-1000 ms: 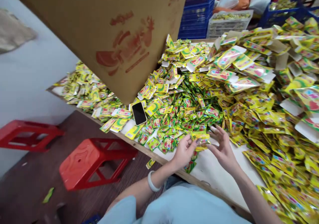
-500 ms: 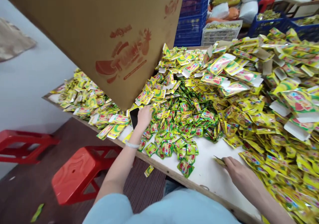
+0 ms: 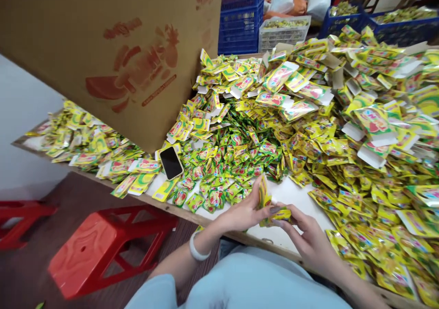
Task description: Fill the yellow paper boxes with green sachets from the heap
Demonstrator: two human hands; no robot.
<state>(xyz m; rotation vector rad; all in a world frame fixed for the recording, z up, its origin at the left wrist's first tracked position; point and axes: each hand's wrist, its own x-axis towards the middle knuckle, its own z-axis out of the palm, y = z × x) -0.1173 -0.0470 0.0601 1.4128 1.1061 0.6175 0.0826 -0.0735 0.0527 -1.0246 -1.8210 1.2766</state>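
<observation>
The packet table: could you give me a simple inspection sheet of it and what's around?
Surface: white table, wooden edge, largely covered.
Things in hand: apparently a small yellow box; a yellow packet.
Clutter: phone, heaped green packets, heaped boxes.
Hands: left hand grips the small yellow box; right hand pinches the yellow packet.
Cables: nothing seen.
Surroundings: big carton, red stool, blue crates.

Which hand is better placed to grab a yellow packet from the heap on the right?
Probably the right hand: it is nearer those yellow packets. The left hand is farther off, holding a carton. The right also grips a packet, so it would need freeing first.
</observation>
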